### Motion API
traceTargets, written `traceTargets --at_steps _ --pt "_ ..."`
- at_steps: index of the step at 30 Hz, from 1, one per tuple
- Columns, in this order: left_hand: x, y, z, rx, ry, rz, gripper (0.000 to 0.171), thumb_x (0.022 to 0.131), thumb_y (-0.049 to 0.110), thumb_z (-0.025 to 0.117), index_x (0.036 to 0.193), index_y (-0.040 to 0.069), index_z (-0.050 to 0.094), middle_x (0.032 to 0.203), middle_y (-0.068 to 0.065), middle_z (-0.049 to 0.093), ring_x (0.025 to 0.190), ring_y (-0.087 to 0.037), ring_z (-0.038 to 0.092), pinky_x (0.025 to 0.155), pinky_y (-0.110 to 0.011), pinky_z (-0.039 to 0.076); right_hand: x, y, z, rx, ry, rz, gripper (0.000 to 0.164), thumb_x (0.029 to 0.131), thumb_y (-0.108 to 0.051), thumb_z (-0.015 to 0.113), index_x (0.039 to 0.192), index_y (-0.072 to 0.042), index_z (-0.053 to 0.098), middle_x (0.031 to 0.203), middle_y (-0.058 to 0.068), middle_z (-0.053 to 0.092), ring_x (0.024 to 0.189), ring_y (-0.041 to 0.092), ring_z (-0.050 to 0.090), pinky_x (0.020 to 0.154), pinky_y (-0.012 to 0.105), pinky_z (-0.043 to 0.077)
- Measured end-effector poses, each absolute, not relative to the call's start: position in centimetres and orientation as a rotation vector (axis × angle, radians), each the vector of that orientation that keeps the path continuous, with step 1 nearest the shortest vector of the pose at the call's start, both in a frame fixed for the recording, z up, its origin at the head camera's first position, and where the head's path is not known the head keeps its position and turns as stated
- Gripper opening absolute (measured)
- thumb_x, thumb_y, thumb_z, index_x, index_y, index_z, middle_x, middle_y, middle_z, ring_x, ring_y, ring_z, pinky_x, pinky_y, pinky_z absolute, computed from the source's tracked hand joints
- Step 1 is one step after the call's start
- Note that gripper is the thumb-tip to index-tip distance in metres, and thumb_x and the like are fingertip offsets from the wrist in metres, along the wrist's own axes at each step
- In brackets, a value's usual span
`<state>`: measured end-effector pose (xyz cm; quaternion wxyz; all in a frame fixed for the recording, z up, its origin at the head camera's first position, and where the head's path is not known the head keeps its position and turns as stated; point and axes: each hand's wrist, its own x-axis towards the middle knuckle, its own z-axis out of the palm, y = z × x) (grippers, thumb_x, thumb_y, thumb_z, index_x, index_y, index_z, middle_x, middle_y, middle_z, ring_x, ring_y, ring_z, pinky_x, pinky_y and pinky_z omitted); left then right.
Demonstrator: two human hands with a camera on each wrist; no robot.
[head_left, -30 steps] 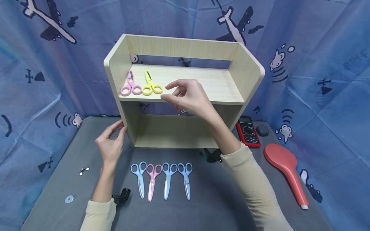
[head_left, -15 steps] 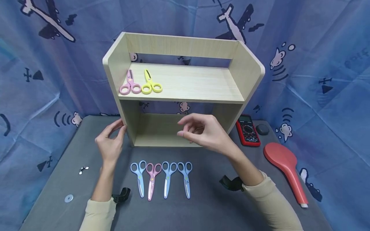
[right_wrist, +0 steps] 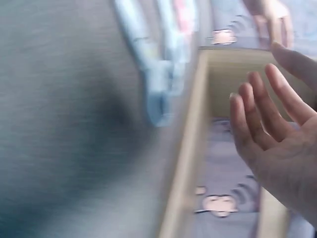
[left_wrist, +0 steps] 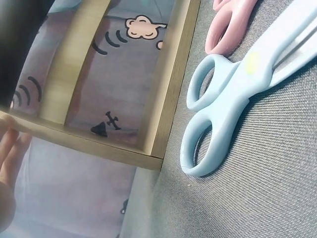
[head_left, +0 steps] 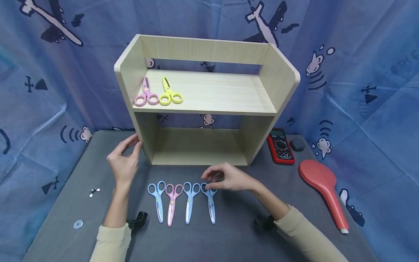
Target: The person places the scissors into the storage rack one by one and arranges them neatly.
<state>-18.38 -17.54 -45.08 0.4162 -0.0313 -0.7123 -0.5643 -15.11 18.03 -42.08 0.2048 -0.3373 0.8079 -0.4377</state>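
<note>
My left hand (head_left: 123, 160) rests its fingertips on the outer left side of a small wooden shelf (head_left: 209, 109); in the left wrist view its fingers (left_wrist: 12, 153) are partly cut off. Over the handles of the rightmost blue scissors (head_left: 211, 209) is my right hand (head_left: 230, 177), fingers loosely bent with nothing between them. In the right wrist view its fingers (right_wrist: 257, 114) are spread apart. To the left lie another blue pair of scissors (head_left: 188, 203), pink scissors (head_left: 171, 205) and more blue scissors (head_left: 158, 203), handles toward the shelf.
Pink scissors (head_left: 146, 94) and yellow scissors (head_left: 170, 95) lie on the upper shelf board, at its left end. Right of the shelf are a red multimeter (head_left: 280, 147), a dark mouse-like object (head_left: 297, 145) and a red paddle-shaped object (head_left: 324, 189). A small washer-like disc (head_left: 78, 224) lies at left.
My right hand has come down from the upper board, past the lower compartment, to the rightmost blue scissors on the table. My left hand has stayed at the shelf's side.
</note>
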Motion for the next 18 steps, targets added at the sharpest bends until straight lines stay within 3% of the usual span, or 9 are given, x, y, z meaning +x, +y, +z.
traceTargets --at_steps 3,5,10,18 --pt "-18.4 -17.5 -45.1 -0.078 -1.789 -1.422 0.027 0.089 -0.008 0.084 0.116 -0.004 0.082 0.108 -0.027 0.082 0.094 0.012 0.073 0.080 -0.002 0.057 -15.5 18.2 -44.4 -0.941 2.246 -1.176 0.035 0.097 -0.012 0.081 0.129 -0.001 0.074 0.127 0.021 0.075 0.114 0.037 0.073 0.107 0.058 0.061" --pt "-18.4 -17.5 -45.1 -0.077 -1.789 -1.422 0.027 0.089 -0.008 0.084 0.116 -0.004 0.082 0.108 -0.027 0.082 0.094 0.012 0.073 0.080 -0.002 0.057 -15.9 18.2 -45.8 -0.949 2.274 -1.141 0.037 0.096 -0.013 0.082 0.130 -0.002 0.074 0.129 0.018 0.076 0.117 0.037 0.071 0.108 0.056 0.060" --pt "-18.4 -17.5 -45.0 -0.073 -1.789 -1.424 0.026 0.089 -0.008 0.084 0.116 -0.005 0.082 0.108 -0.028 0.082 0.094 0.012 0.073 0.079 -0.002 0.057 -16.6 18.1 -48.1 -0.948 2.358 -1.068 0.040 0.093 -0.018 0.087 0.130 -0.008 0.075 0.127 0.008 0.078 0.115 0.026 0.070 0.104 0.037 0.060" --pt "-18.3 -17.4 -44.9 -0.071 -1.784 -1.433 0.027 0.089 -0.008 0.084 0.116 -0.004 0.082 0.108 -0.027 0.082 0.094 0.012 0.073 0.080 -0.002 0.057 -16.8 17.6 -48.8 -0.957 2.418 -1.009 0.043 0.088 -0.018 0.092 0.126 -0.007 0.076 0.118 0.007 0.078 0.106 0.017 0.070 0.097 0.028 0.060"
